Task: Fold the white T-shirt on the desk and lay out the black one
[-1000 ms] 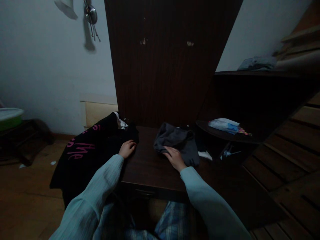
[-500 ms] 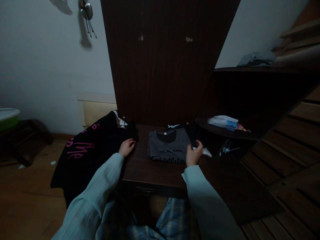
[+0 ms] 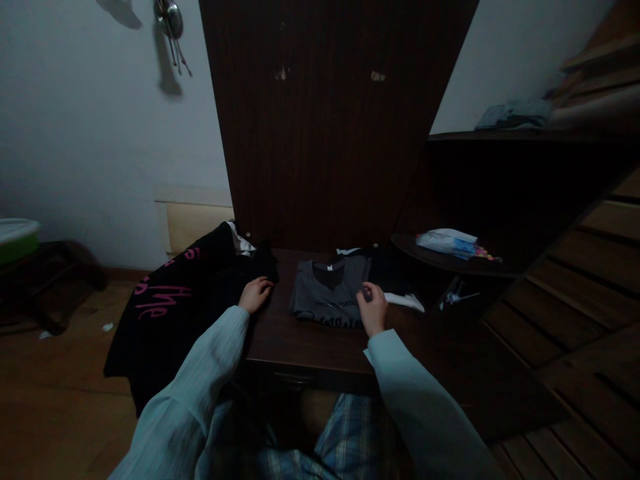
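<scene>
A folded dark grey T-shirt (image 3: 327, 290) with black lettering and a round neckline lies on the dark wooden desk (image 3: 305, 343). My right hand (image 3: 374, 312) is at its right edge, thumb and fingers closed on the fabric. My left hand (image 3: 255, 295) rests on the desk by the edge of a black garment (image 3: 180, 307) with pink lettering, fingers stretched out and holding nothing. That garment drapes over the desk's left side. Behind the grey T-shirt, to its right, lies dark folded clothing (image 3: 387, 267); a white piece (image 3: 403, 301) sticks out beside my right hand.
A tall dark panel (image 3: 330, 133) stands behind the desk. On the right, a curved shelf (image 3: 420, 257) carries a plastic packet (image 3: 447, 242). Wooden slats (image 3: 565, 307) run along the far right. A green basin (image 3: 19, 240) sits on a dark stool at left.
My right hand has moved left from beside the grey T-shirt onto its right edge, and its fingers have drawn together. The T-shirt's right side has shifted inward. My left hand stays put.
</scene>
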The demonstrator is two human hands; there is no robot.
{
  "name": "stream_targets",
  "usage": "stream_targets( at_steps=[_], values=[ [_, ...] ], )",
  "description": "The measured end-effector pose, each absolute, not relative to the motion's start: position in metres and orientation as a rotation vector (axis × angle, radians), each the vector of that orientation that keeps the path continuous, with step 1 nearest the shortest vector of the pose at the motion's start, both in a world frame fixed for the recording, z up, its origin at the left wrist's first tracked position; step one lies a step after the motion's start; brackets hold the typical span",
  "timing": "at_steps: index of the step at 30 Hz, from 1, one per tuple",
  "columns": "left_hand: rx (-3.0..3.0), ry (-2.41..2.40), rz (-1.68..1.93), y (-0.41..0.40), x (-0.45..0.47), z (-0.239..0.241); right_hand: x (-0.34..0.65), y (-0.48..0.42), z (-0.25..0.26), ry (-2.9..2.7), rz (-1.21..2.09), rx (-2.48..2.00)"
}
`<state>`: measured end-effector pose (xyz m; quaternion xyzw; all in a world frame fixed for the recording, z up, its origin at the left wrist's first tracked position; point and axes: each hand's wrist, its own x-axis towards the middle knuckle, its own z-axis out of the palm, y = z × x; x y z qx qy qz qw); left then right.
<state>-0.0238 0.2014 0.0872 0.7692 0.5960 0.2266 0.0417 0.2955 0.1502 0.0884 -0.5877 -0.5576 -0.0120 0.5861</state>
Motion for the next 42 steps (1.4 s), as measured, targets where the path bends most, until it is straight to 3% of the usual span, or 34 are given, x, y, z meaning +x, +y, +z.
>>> stream_targets(
  at_steps=[14,20,28,36,42],
  values=[
    [2.379,1.837,0.665,0.201,-0.025,0.087,0.257,0.117,0.096,-1.933,-0.409,-0.914],
    [2.391,1.848,0.668,0.201,-0.023,0.087,0.248,0.109,0.097,-2.088,-0.332,-0.661],
    [2.375,1.832,0.701,0.204,-0.025,0.083,0.249,0.113,0.091,-2.207,-0.377,-0.793],
    [2.387,1.837,0.717,0.206,-0.025,0.081,0.215,0.117,0.089,-2.176,-0.262,-1.371],
    [2.299,1.816,0.823,0.211,-0.029,0.078,0.192,0.140,0.096,-2.107,-0.131,-1.367]
  ],
)
